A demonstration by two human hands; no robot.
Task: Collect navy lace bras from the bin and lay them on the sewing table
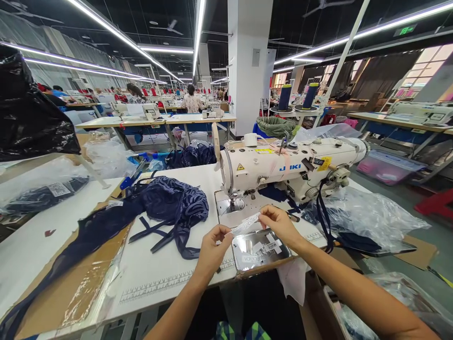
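Between my two hands a white printed label strip [247, 225] is stretched over a shiny metal tray [235, 257]. My left hand [214, 248] pinches its left end, and my right hand [279, 225] pinches the right end. Small cut labels [269, 248] lie in the tray, some overlapping. Just behind my hands stands a white sewing machine [276, 165], its needle area above a metal plate. A navy lace bra [173, 200] with loose straps rests on the white table left of my hands.
A ruler scale [155, 286] runs along the table's front edge. Clear plastic bags [375, 212] lie right of the machine. Navy thread cones [284, 98] stand behind it. A black plastic bag [31, 108] hangs at the left. Other people sit at machines farther back.
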